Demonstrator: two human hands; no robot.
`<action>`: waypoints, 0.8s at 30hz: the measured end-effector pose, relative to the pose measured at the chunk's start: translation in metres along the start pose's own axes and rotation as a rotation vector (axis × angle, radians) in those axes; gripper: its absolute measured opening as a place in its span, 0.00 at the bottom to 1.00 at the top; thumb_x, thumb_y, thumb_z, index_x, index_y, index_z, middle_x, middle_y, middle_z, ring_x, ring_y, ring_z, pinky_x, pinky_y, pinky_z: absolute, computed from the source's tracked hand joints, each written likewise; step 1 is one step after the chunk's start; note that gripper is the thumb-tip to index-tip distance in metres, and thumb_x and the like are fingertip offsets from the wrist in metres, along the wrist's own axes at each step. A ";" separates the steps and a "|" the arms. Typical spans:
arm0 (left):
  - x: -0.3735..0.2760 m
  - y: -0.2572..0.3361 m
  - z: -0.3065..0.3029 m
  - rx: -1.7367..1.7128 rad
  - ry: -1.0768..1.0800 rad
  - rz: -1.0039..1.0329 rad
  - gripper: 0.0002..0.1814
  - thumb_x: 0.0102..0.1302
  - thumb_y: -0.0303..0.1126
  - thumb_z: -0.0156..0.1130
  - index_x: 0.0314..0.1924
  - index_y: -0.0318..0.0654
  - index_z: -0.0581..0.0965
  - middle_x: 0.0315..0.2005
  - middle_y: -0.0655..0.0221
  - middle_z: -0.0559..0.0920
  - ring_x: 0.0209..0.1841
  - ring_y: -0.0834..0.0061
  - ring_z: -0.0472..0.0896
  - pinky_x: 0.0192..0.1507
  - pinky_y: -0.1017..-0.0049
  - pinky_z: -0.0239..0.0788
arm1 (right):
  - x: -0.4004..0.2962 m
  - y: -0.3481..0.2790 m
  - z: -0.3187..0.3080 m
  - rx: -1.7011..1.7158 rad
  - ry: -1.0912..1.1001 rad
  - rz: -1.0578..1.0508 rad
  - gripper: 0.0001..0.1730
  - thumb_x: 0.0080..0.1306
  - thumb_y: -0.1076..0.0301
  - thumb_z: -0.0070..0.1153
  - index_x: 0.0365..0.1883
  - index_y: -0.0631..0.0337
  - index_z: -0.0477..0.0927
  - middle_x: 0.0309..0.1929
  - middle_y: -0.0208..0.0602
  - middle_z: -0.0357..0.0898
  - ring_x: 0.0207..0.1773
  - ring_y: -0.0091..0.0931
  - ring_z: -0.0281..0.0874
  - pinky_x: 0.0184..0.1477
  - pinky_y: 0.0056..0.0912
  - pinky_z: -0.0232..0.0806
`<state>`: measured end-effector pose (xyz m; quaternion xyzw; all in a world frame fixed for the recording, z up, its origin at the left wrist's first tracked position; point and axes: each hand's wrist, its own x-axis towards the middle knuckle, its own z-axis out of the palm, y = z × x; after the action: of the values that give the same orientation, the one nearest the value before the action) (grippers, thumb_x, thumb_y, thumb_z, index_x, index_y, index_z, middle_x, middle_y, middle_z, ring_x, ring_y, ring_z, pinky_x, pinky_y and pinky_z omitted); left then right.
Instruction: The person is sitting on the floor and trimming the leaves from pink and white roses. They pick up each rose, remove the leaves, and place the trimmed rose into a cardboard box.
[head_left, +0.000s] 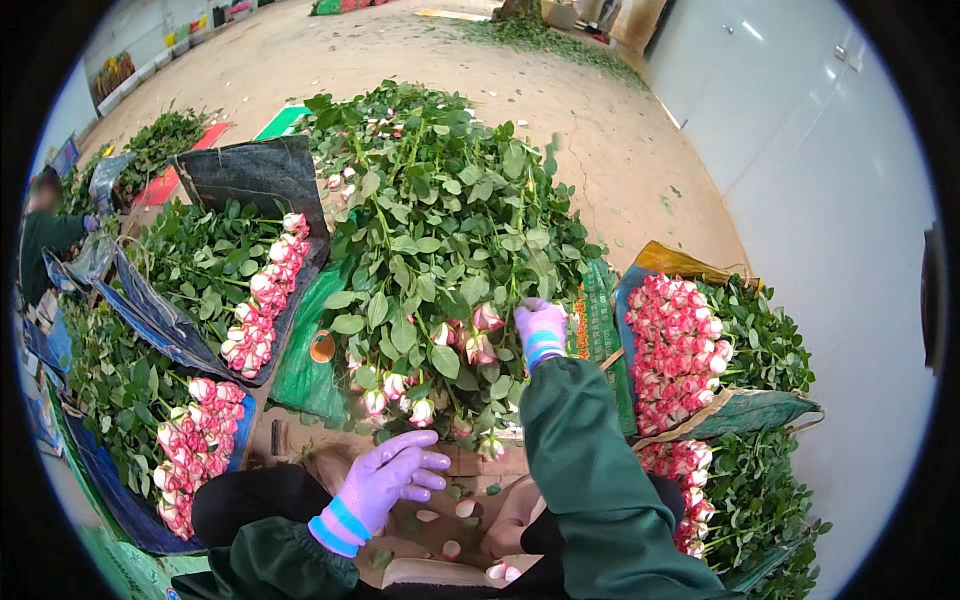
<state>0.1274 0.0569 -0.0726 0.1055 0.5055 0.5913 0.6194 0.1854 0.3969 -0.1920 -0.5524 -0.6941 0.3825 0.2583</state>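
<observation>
A heap of cut roses (450, 217) with long leafy stems lies before me, its pink-and-white blooms pointing towards me. My right hand (540, 328), in a purple glove, reaches into the heap's right side with its fingers curled. Part of a bloom shows beside those fingers; whether they grip a stem is hidden. My left hand (394, 472), gloved alike, hovers over the floor in front of my knees, fingers apart and holding nothing. Just beyond it, a few rose blooms (422, 412) hang at the heap's near edge.
Sorted roses in wraps stand at the left (262, 292), lower left (199, 442), right (671, 345) and lower right (686, 480). Green printed sacking (311, 352) lies under the heap. Loose petals (465, 508) dot the floor. Another person (49, 232) works at far left. A pale wall (817, 187) bounds the right.
</observation>
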 end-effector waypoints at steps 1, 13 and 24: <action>-0.002 0.001 -0.002 -0.002 -0.001 0.008 0.22 0.69 0.37 0.48 0.59 0.35 0.66 0.43 0.61 0.79 0.39 0.72 0.81 0.38 0.77 0.73 | -0.004 -0.013 -0.007 0.198 0.027 0.002 0.13 0.53 0.70 0.60 0.36 0.66 0.80 0.30 0.36 0.81 0.28 0.26 0.77 0.34 0.24 0.67; 0.077 -0.017 -0.005 0.716 0.306 0.535 0.39 0.56 0.36 0.63 0.64 0.34 0.56 0.56 0.56 0.70 0.55 0.63 0.71 0.56 0.70 0.63 | -0.114 -0.152 -0.101 0.424 -0.623 -0.057 0.13 0.62 0.66 0.55 0.38 0.70 0.77 0.35 0.41 0.82 0.31 0.23 0.80 0.29 0.20 0.69; 0.158 0.008 0.019 0.213 0.141 0.569 0.13 0.57 0.31 0.64 0.40 0.31 0.77 0.32 0.69 0.81 0.35 0.76 0.77 0.40 0.75 0.68 | -0.129 -0.227 -0.086 0.737 -1.034 -0.204 0.10 0.62 0.69 0.54 0.36 0.69 0.77 0.33 0.38 0.81 0.35 0.25 0.80 0.37 0.24 0.71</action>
<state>0.1034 0.2010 -0.1369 0.2661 0.5566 0.6905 0.3778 0.1569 0.2719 0.0510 -0.1030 -0.6012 0.7863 0.0984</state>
